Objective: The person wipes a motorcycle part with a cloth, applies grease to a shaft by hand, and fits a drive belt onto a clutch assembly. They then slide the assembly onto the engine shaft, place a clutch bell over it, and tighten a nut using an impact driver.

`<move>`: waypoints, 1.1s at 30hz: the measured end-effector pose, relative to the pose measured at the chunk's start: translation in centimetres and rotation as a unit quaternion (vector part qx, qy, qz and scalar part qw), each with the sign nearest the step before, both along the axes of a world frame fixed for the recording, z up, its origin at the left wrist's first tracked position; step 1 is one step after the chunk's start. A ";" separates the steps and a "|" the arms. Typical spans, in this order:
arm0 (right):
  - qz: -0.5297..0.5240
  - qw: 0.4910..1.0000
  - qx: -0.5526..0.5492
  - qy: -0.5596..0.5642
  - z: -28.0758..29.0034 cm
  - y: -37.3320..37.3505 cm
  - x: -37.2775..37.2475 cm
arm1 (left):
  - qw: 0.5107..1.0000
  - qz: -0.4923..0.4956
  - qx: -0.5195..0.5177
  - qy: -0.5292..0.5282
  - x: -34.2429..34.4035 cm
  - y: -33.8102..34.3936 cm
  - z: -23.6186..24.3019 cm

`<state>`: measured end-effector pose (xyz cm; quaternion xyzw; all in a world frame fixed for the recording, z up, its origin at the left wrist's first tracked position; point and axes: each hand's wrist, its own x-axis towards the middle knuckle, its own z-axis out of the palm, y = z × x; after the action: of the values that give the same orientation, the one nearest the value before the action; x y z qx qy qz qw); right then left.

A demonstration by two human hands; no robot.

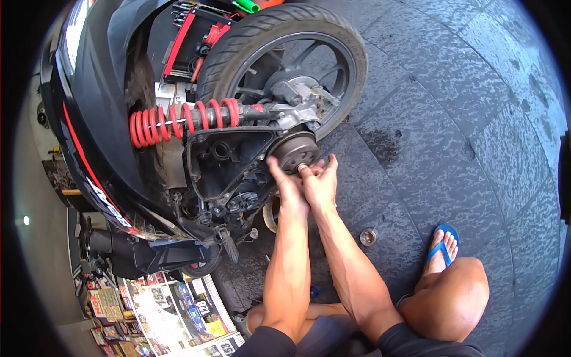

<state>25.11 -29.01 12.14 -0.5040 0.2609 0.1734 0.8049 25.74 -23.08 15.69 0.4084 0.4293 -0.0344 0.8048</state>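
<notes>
Both my hands are at the round dark clutch drum (pixel 293 146) on the scooter's rear transmission. My right hand (pixel 321 184) has its thumb on a small metal piece (pixel 302 168) at the drum's hub, fingers curled near it. Just beside it, my left hand (pixel 286 187) is blurred, its thumb raised along the drum's lower left side and its other fingers mostly hidden. The open black transmission case (pixel 215 172) lies to their left, below the red spring shock (pixel 147 127). The rear wheel (pixel 348 65) is behind the drum.
A black-and-red tool tray (pixel 178 43) is beyond the scooter body (pixel 89 113). A small cup (pixel 368 237) sits on the dark tiled floor (pixel 446 143), near my sandalled foot (pixel 441 250). Shelves of packaged parts (pixel 110 303) are at lower left.
</notes>
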 end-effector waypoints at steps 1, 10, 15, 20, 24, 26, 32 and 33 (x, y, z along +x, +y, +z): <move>-0.024 0.999 -0.044 -0.010 0.1 0.1 0.1 | 0.997 -0.042 -0.037 -0.045 -1.2 0.2 -0.8; -0.057 0.960 0.241 0.130 1.8 -0.8 0.7 | 0.933 0.161 0.322 0.014 -3.0 -2.6 2.4; -0.012 0.998 0.034 0.044 2.3 -1.2 0.4 | 0.919 -0.074 0.382 0.063 0.4 -2.2 3.5; -0.057 0.965 0.233 0.107 2.1 -1.1 0.9 | 0.987 -0.036 0.147 -0.045 -3.3 1.6 -3.2; -0.041 0.904 0.367 0.216 1.7 -1.4 1.3 | 0.953 0.018 0.290 0.083 -5.6 2.2 -4.5; -0.042 0.904 0.380 0.189 1.5 -1.5 1.4 | 0.941 0.036 0.333 0.053 -4.8 1.7 -2.2; -0.042 0.916 0.352 0.186 1.3 -1.5 1.2 | 0.932 -0.065 0.332 0.130 0.0 -0.1 3.3; -0.037 0.908 0.370 0.193 1.2 -1.6 1.3 | 0.946 -0.084 0.289 0.120 0.3 -0.1 2.8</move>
<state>26.40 -30.57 13.37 -0.1164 0.3463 0.3215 0.8736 26.00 -23.16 18.48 0.6508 0.4786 -0.0251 0.5889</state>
